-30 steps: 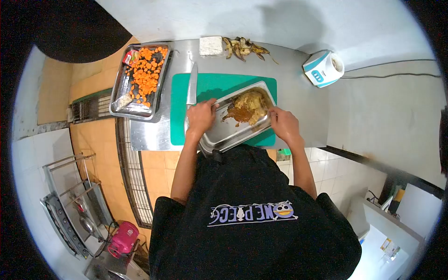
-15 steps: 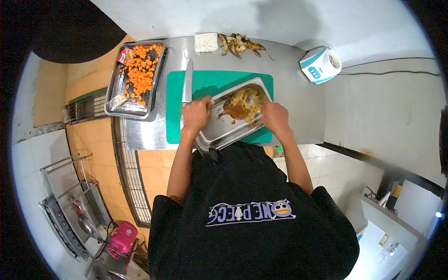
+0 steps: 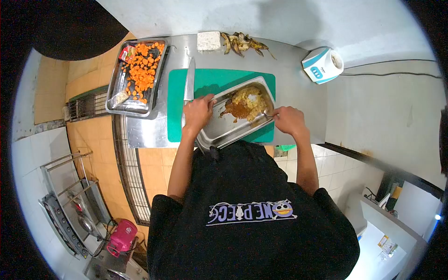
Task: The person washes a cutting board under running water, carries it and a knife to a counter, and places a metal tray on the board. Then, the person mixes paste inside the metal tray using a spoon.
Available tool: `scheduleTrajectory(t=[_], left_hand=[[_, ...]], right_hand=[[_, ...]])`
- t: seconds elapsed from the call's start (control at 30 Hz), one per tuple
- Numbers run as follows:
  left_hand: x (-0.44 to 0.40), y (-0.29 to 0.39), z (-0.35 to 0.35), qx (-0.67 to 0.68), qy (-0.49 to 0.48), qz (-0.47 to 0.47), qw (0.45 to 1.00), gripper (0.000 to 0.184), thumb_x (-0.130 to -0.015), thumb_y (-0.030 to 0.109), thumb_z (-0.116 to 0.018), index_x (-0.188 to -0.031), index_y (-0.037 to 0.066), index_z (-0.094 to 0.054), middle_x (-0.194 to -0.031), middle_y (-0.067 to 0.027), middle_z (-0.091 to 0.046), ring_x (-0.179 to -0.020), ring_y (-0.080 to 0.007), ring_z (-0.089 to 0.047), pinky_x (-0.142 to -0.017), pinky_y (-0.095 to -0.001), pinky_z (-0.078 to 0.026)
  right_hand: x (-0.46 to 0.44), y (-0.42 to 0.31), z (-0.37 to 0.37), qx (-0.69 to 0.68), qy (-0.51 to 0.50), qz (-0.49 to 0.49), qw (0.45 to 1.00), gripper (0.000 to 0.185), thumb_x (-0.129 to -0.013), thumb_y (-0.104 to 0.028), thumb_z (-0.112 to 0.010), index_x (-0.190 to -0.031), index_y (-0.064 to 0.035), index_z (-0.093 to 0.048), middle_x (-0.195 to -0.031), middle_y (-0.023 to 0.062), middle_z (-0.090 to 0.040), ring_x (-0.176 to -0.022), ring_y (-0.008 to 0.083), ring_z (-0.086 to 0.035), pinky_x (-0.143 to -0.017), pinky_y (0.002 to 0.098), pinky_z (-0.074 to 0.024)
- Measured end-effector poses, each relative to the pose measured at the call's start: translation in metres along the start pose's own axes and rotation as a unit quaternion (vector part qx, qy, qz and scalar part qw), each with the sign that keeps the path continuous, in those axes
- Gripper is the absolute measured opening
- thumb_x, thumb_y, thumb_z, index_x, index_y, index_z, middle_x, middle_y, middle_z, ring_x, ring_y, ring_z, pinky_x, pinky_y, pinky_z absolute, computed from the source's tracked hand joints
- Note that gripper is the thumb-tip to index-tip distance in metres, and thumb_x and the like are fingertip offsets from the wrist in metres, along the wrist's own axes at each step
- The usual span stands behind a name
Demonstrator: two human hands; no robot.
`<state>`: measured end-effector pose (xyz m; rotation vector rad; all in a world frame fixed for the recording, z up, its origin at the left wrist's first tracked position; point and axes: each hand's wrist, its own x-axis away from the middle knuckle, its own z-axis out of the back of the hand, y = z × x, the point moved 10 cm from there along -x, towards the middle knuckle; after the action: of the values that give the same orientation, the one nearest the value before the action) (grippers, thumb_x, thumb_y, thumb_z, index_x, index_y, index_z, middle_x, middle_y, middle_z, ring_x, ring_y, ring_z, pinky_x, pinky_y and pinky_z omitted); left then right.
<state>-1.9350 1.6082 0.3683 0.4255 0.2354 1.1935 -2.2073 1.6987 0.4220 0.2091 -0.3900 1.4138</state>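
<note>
A rectangular steel tray [image 3: 215, 132] lies slanted on a green cutting board [image 3: 175, 126]. Inside it is a yellow-brown mash [image 3: 254, 105], with orange-brown powder [image 3: 237, 110] and a small white heap [image 3: 253, 98] on top. My left hand [image 3: 198, 112] is closed on the tray's upper left rim. At the tray's right end, my right hand [image 3: 289, 120] grips a thin metal utensil [image 3: 268, 113], its tip at the edge of the mash; whether spoon or fork I cannot make out. A large knife [image 3: 189, 81] lies on the board beside my left hand, blade pointing away from me.
Left on the steel table [image 3: 298, 112] stands a tray [image 3: 154, 100] of orange carrot slices [image 3: 141, 72] with small packets. A white block [image 3: 208, 41] and banana peels [image 3: 242, 43] lie at the back. A white-and-blue appliance [image 3: 323, 65] stands back right, its cord along the wall.
My right hand has drawn back rightward from over the mash, exposing the utensil's tip and the white heap. My left hand stays on the tray rim. The view has shifted slightly.
</note>
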Motion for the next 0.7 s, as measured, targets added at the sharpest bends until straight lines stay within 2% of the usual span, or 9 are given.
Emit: scheduleTrajectory(t=[0.07,0.17,0.2,0.3,0.37,0.43,0.5,0.57,0.7], left_hand=[[-0.001,0.002,0.003,0.004,0.008,-0.004,1.000,0.025,-0.096,0.037,-0.060,-0.111,0.020,-0.071,-0.087,-0.0117,-0.072,-0.075,-0.0356,-0.070,-0.063,-0.0498,-0.054],[0.000,0.000,0.004,-0.006,-0.014,0.012,1.000,0.024,-0.096,0.037,-0.060,-0.110,0.020,-0.070,-0.088,-0.0117,-0.072,-0.076,-0.0354,-0.070,-0.063,-0.0499,-0.054],[-0.001,0.000,0.003,-0.006,-0.030,0.020,0.999,0.028,-0.097,0.040,-0.058,-0.114,0.021,-0.071,-0.091,-0.0126,-0.073,-0.079,-0.0355,-0.071,-0.068,-0.0500,-0.055],[-0.002,-0.002,-0.001,-0.002,-0.041,0.020,0.999,0.032,-0.098,0.043,-0.056,-0.117,0.022,-0.071,-0.095,-0.0134,-0.074,-0.083,-0.0358,-0.072,-0.073,-0.0500,-0.056],[-0.002,-0.002,-0.004,0.004,-0.039,0.013,0.999,0.033,-0.098,0.043,-0.056,-0.117,0.021,-0.071,-0.096,-0.0132,-0.074,-0.083,-0.0359,-0.071,-0.074,-0.0500,-0.055],[-0.002,-0.003,-0.004,0.014,-0.016,0.009,1.000,0.033,-0.098,0.043,-0.056,-0.116,0.021,-0.071,-0.097,-0.0129,-0.074,-0.085,-0.0361,-0.071,-0.076,-0.0494,-0.055],[-0.002,0.000,0.000,0.007,-0.032,0.022,0.999,0.032,-0.098,0.042,-0.056,-0.116,0.020,-0.071,-0.098,-0.0132,-0.074,-0.085,-0.0361,-0.071,-0.077,-0.0497,-0.055],[-0.001,-0.002,-0.001,-0.004,-0.052,0.031,0.998,0.032,-0.098,0.042,-0.056,-0.116,0.020,-0.071,-0.098,-0.0135,-0.074,-0.085,-0.0361,-0.071,-0.077,-0.0499,-0.055],[-0.002,0.001,-0.005,0.004,-0.026,-0.003,1.000,0.029,-0.097,0.039,-0.058,-0.114,0.020,-0.070,-0.094,-0.0131,-0.073,-0.081,-0.0361,-0.071,-0.070,-0.0499,-0.055]], right_hand=[[-0.005,0.001,-0.018,0.043,-0.049,-0.021,0.998,0.026,-0.083,-0.024,-0.055,-0.094,-0.0177,-0.077,-0.086,0.0168,-0.073,-0.081,0.0366,-0.072,-0.074,0.0520,-0.0567],[-0.002,-0.011,-0.004,0.006,-0.004,-0.008,1.000,0.024,-0.082,-0.024,-0.056,-0.090,-0.0164,-0.077,-0.086,0.0168,-0.073,-0.081,0.0363,-0.072,-0.073,0.0514,-0.0569],[-0.003,-0.013,-0.007,0.004,-0.006,-0.004,1.000,0.024,-0.082,-0.024,-0.056,-0.090,-0.0164,-0.077,-0.086,0.0168,-0.073,-0.081,0.0363,-0.072,-0.073,0.0514,-0.0569],[-0.003,-0.012,-0.009,0.005,-0.003,-0.016,1.000,0.025,-0.082,-0.024,-0.057,-0.094,-0.0171,-0.078,-0.086,0.0168,-0.073,-0.082,0.0363,-0.071,-0.075,0.0506,-0.0568],[0.002,-0.023,-0.025,-0.067,-0.082,0.035,0.994,0.028,-0.082,-0.026,-0.056,-0.098,-0.0187,-0.078,-0.086,0.0168,-0.073,-0.082,0.0361,-0.071,-0.076,0.0498,-0.0570],[0.002,-0.016,-0.034,-0.089,-0.074,0.032,0.993,0.029,-0.083,-0.026,-0.056,-0.100,-0.0194,-0.078,-0.086,0.0165,-0.073,-0.082,0.0360,-0.071,-0.077,0.0495,-0.0570],[0.006,-0.015,-0.031,-0.111,-0.069,0.034,0.991,0.030,-0.083,-0.027,-0.056,-0.101,-0.0202,-0.078,-0.086,0.0162,-0.073,-0.082,0.0359,-0.071,-0.078,0.0492,-0.0570],[0.014,-0.006,-0.018,-0.079,-0.032,-0.004,0.996,0.029,-0.084,-0.027,-0.056,-0.100,-0.0192,-0.078,-0.087,0.0164,-0.073,-0.083,0.0361,-0.071,-0.078,0.0491,-0.0566],[0.014,-0.001,-0.016,-0.056,-0.032,-0.066,0.996,0.028,-0.085,-0.028,-0.057,-0.099,-0.0178,-0.078,-0.088,0.0165,-0.073,-0.085,0.0362,-0.071,-0.080,0.0496,-0.0557]])
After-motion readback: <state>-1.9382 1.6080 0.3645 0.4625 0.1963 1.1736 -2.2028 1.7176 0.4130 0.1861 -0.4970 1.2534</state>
